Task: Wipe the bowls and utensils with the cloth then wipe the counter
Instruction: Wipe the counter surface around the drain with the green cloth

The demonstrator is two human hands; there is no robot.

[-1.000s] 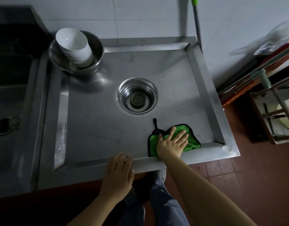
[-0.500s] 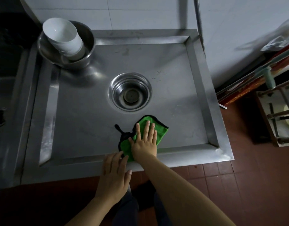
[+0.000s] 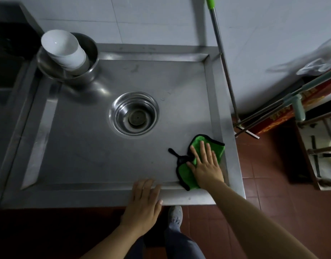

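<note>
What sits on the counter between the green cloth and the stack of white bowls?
The round drain, in the head view, lies roughly on the line from the green cloth under the right hand to the white bowls; otherwise bare steel.

The bench point(image 3: 82, 150) lies open left of the drain point(image 3: 134, 114); stacked white bowls point(image 3: 64, 48) in a steel basin point(image 3: 87, 71) block its far-left corner, a mop handle point(image 3: 224, 60) its right edge.

Yellow characters mark the red box point(image 3: 284, 111) at the right edge; too blurred to read.
</note>
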